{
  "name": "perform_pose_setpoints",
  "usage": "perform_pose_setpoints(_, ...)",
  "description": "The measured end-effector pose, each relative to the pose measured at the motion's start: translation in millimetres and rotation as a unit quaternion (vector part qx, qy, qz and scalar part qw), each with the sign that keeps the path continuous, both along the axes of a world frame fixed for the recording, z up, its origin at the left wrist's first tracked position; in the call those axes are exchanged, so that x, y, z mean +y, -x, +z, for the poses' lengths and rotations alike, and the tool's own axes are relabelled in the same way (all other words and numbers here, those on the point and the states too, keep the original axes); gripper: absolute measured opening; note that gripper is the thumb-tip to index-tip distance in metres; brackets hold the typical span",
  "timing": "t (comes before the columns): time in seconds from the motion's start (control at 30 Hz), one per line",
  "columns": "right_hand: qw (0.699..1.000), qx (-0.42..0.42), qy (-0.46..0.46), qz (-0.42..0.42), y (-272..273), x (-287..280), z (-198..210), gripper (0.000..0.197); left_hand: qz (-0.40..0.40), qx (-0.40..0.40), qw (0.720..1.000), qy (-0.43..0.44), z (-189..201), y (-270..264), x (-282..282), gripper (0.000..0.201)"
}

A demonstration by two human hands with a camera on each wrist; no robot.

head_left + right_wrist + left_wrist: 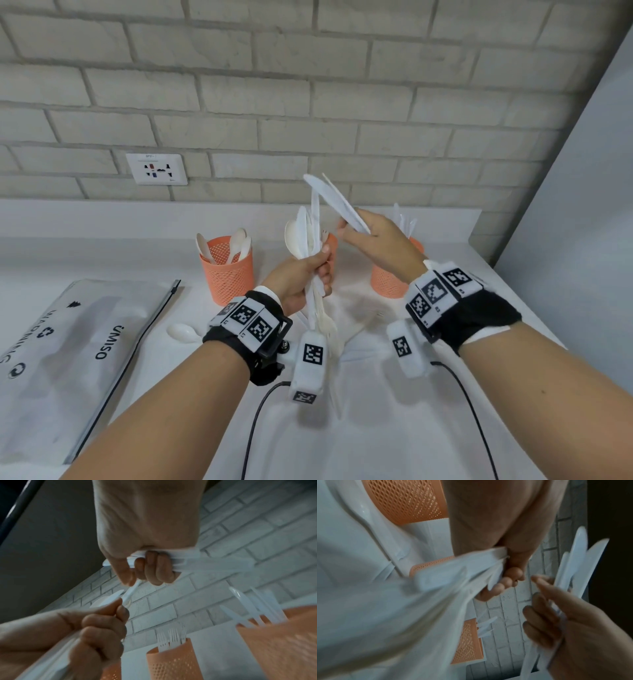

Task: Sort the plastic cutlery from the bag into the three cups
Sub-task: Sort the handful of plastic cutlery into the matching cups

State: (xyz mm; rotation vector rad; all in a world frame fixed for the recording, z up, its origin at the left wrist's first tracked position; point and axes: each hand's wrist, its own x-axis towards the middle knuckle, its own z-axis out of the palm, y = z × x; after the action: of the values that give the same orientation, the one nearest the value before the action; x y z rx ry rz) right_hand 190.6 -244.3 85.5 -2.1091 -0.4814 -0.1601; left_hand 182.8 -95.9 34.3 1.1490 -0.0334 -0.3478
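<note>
My left hand (317, 265) grips an upright bundle of white plastic cutlery (308, 236), spoons, forks and knives mixed. My right hand (352, 233) holds a few white knives (337, 200), their blades pointing up and left, just right of the bundle. In the right wrist view the right hand's fingers (154, 568) curl round the knife handles (214, 562). Three orange mesh cups stand behind: the left cup (227, 274) with spoons, the middle cup (171, 660) with forks, mostly hidden behind my left hand, and the right cup (387, 281) with knives. The bag (75, 339) lies flat at left.
A loose white spoon (181, 331) lies on the white table (376, 428) beside the bag. A few more white pieces (359, 329) lie under my hands. A brick wall with a socket plate (156, 169) stands close behind the cups. Black cables (257, 411) trail from the wrist cameras.
</note>
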Motion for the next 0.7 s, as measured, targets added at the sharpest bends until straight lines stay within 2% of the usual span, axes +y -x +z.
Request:
perform_pose_setpoints(0.07,0.993,-0.086,0.085,0.014,-7.5,2.4,5.6,0.018,-0.011,0.0,1.0,-0.005,0.8,-0.1,-1.8,0.023)
perform_pose_setpoints(0.17,0.966,-0.162,0.2,0.021,-19.8,4.2,13.2,0.025,-0.033,-0.009,0.999,-0.009,3.3,0.5,-0.2,0.021)
perform_pose_setpoints(0.23,0.951,-0.193,0.241,0.028,-24.3,4.6,14.3,0.034,-0.048,-0.03,0.998,-0.032,3.7,2.7,2.2,0.02)
perform_pose_setpoints(0.3,0.944,-0.2,0.26,0.036,-25.5,7.2,12.6,0.036,-0.057,-0.043,0.997,-0.044,3.8,5.6,2.9,0.02)
perform_pose_setpoints(0.47,0.922,-0.229,0.313,0.012,-27.9,7.4,6.9,0.02,-0.052,-0.054,0.996,-0.057,-0.3,9.4,2.2,0.021)
perform_pose_setpoints(0.6,0.905,-0.252,0.341,-0.04,-34.6,-7.4,4.1,0.026,-0.021,-0.046,0.997,-0.054,-0.2,8.1,7.9,0.026)
perform_pose_setpoints(0.7,0.91,-0.233,0.329,-0.098,-38.5,-18.6,-3.7,0.032,0.019,-0.03,0.999,-0.032,-1.5,2.8,9.9,0.029)
